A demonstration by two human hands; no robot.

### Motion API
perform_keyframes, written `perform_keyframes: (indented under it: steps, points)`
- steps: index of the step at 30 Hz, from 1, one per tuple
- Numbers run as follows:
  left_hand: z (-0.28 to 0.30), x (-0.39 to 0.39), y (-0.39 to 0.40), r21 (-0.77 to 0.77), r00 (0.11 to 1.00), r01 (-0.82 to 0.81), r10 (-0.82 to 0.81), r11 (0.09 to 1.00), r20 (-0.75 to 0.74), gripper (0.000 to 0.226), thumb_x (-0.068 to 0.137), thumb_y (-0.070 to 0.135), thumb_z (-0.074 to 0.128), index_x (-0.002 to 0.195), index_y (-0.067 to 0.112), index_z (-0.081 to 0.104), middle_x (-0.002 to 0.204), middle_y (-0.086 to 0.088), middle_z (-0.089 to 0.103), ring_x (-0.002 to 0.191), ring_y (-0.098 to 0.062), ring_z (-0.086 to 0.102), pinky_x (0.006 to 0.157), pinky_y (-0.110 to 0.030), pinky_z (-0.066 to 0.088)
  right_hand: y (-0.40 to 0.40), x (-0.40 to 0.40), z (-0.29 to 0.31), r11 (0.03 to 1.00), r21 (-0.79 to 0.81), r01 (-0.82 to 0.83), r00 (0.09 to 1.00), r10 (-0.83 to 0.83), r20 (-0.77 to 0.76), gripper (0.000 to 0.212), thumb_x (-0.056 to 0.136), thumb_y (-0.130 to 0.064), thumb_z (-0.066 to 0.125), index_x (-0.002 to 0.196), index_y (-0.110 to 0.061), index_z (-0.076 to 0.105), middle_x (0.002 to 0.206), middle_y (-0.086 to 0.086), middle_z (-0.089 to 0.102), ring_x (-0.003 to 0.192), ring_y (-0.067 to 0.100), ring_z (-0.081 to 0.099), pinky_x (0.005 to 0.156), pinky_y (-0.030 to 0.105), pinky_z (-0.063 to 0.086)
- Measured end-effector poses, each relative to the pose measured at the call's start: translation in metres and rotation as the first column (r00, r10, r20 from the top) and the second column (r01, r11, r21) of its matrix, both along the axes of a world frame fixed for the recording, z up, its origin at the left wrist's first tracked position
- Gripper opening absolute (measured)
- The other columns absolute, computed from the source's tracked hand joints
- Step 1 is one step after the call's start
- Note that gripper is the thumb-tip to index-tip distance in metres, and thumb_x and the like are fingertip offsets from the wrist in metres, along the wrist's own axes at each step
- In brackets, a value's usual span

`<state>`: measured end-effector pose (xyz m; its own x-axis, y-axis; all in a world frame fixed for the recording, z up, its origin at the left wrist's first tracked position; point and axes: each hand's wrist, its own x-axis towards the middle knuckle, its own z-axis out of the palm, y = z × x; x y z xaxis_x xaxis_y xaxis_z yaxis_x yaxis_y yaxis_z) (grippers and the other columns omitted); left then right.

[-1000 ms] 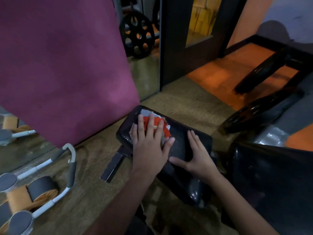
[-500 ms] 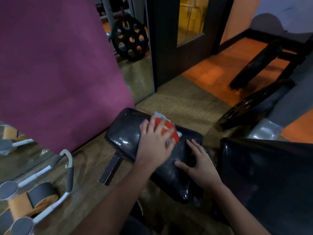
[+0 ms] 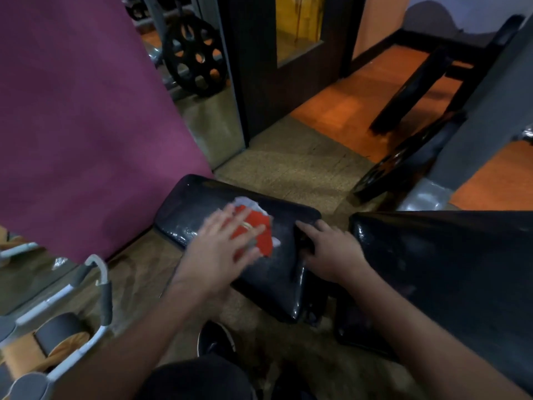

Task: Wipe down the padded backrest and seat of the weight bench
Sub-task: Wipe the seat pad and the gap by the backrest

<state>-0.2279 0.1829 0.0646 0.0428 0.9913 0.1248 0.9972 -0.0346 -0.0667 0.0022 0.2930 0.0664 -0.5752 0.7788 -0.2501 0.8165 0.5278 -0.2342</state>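
Fingers (image 3: 230, 223) of the left hand (image 3: 219, 249) spread flat, pressing a red-and-white cloth (image 3: 259, 232) onto the seat pad (image 3: 277, 272); hand is motion-blurred. Right hand (image 3: 331, 252) rests on the pad's right edge, fingers loosely extended, some tucked toward the gap beside the backrest pad (image 3: 447, 269); appears to be steadying, not gripping anything.

Cloth: soft, light, crumpled, no stiffness of its own. Judged best driven by a flat palm on top rather than pinched, or it will bunch. Sits mid-pad, toward the far end.

Seat pad: black glossy vinyl, rounded corners, streaky sheen where the cloth is working. Likely slick, especially if damp; cushioned, should give a little under pressure. Fixed to a frame, so nothing to lift.

Backrest pad: larger, same black vinyl, just right of the seat, separated by a narrow gap. No cloth on it; judged still to be wiped.

Nearby: maroon mat (image 3: 86, 111) on the left, weight plate (image 3: 196, 64) beyond.
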Motion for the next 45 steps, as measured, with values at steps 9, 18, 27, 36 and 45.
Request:
perform_keyframes:
  steps: [9,18,27,36,45]
  points:
    - [-0.004,0.028,0.045,0.077,0.951,-0.308,0.305,0.948,0.048,0.044,0.098,0.049,0.035,0.135,0.037,0.057,0.152,-0.006,0.044,0.148,-0.034,0.023,0.116,-0.054,0.021,-0.01,0.095,0.008,0.97,0.235,-0.059,0.963,-0.007,0.269,0.076,0.089,-0.081,0.017,0.148,-0.042,0.045,0.162,0.005,0.033,0.153,0.034,0.022,0.123,0.054,0.016]
    - [0.025,-0.094,0.03,0.048,0.975,-0.22,0.218,0.974,0.03,0.05,0.1,0.054,0.032,0.141,0.035,0.051,0.153,-0.006,0.043,0.145,-0.033,0.03,0.117,-0.049,0.03,-0.008,0.096,-0.003,0.956,0.282,-0.081,0.965,0.004,0.263,0.072,0.091,-0.081,0.02,0.145,-0.042,0.049,0.159,0.007,0.038,0.15,0.035,0.028,0.121,0.057,0.021]
    - [-0.002,0.013,0.023,0.032,0.999,-0.046,0.045,0.998,0.029,0.045,0.1,0.054,0.036,0.14,0.04,0.051,0.156,0.003,0.039,0.15,-0.025,0.021,0.121,-0.047,0.018,-0.015,0.068,0.012,0.981,0.19,0.04,0.956,-0.093,0.279,0.078,0.085,-0.084,0.013,0.152,-0.048,0.032,0.165,0.005,0.029,0.153,0.036,0.017,0.124,0.054,0.013]
    - [0.007,-0.012,0.046,0.108,0.927,-0.373,0.364,0.922,0.092,0.046,0.095,0.051,0.043,0.134,0.034,0.059,0.152,-0.005,0.046,0.145,-0.033,0.029,0.117,-0.053,0.022,-0.026,-0.001,-0.001,0.983,-0.163,0.081,0.997,-0.079,0.022,0.11,0.062,-0.1,0.043,0.154,-0.056,0.003,0.168,-0.004,0.015,0.147,0.032,0.031,0.12,0.048,0.022]
    - [0.022,-0.071,0.007,0.024,0.996,-0.067,0.068,0.997,-0.049,0.052,0.099,0.059,0.033,0.144,0.038,0.046,0.156,-0.003,0.039,0.147,-0.029,0.028,0.118,-0.047,0.027,-0.008,0.057,-0.01,0.962,0.086,-0.258,0.938,0.228,0.26,0.113,0.068,-0.103,0.017,0.152,-0.042,-0.028,0.168,0.003,0.018,0.156,0.031,0.005,0.124,0.055,-0.004]
